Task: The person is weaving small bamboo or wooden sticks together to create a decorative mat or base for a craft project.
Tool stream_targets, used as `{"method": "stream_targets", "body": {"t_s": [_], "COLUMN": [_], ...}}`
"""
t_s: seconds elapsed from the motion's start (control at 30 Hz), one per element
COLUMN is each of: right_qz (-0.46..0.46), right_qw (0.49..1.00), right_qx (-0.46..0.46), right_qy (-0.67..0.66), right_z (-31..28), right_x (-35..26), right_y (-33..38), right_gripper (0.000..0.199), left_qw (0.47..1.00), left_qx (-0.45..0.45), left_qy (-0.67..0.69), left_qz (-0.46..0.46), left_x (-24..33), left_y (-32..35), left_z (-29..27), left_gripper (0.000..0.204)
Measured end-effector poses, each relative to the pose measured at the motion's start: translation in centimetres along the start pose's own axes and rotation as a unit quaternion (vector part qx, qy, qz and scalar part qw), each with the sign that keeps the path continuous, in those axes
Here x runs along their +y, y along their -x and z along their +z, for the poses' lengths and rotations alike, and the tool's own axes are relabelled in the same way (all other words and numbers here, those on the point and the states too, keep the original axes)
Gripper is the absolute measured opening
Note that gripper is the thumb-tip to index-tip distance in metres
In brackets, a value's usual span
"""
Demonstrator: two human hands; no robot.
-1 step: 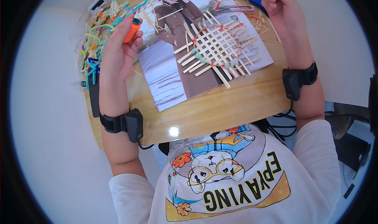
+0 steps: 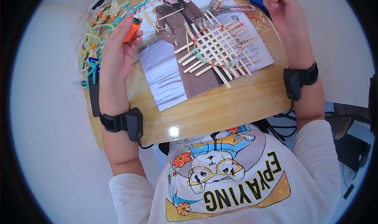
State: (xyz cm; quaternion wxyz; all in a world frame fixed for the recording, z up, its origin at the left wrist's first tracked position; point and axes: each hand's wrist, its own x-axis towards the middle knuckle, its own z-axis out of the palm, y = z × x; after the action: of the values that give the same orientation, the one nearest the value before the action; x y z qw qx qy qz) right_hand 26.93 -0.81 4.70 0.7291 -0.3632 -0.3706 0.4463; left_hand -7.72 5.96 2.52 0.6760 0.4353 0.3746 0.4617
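Observation:
My left hand (image 2: 120, 47) grips a spool of orange thread (image 2: 132, 31), held upright at a slant between thumb and fingers, above the left part of the table. My right hand (image 2: 284, 13) is raised at the far right, its fingertips pinched together. Whatever they hold, if anything, is too fine to make out. Between the hands lies a lattice woven from pale flat strips (image 2: 218, 45), its loose ends sticking out on all sides. Red thread and a pale green yarn strand run along its edges. Under it is a magazine (image 2: 163, 86) with a coated figure on its cover.
Colourful yarn pieces (image 2: 94, 39) pile up along the table's left edge, beside a dark flat object (image 2: 94, 96). A blue-handled tool (image 2: 258, 2) and a metal clip-like tool (image 2: 238, 8) lie near my right hand. Loose strips and tangled red thread (image 2: 258, 21) surround them.

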Motion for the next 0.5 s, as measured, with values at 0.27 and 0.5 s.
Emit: {"method": "stream_targets", "body": {"t_s": [0.27, 0.5], "right_qz": [-0.014, -0.026], "right_qw": [1.0, 0.999], "right_qx": [0.014, 0.038], "right_qy": [0.011, 0.009], "right_z": [-0.4, -1.0], "right_x": [-1.1, -1.5], "right_y": [-0.6, -0.9], "right_gripper": [0.019, 0.017], "left_qw": [0.999, 0.942], "left_qx": [0.036, 0.158], "left_qy": [-0.014, -0.272], "left_qz": [0.038, 0.116], "left_x": [0.3, 0.7], "left_y": [-1.6, -2.2], "left_z": [-3.1, -5.2], "left_gripper": [0.041, 0.041]}}
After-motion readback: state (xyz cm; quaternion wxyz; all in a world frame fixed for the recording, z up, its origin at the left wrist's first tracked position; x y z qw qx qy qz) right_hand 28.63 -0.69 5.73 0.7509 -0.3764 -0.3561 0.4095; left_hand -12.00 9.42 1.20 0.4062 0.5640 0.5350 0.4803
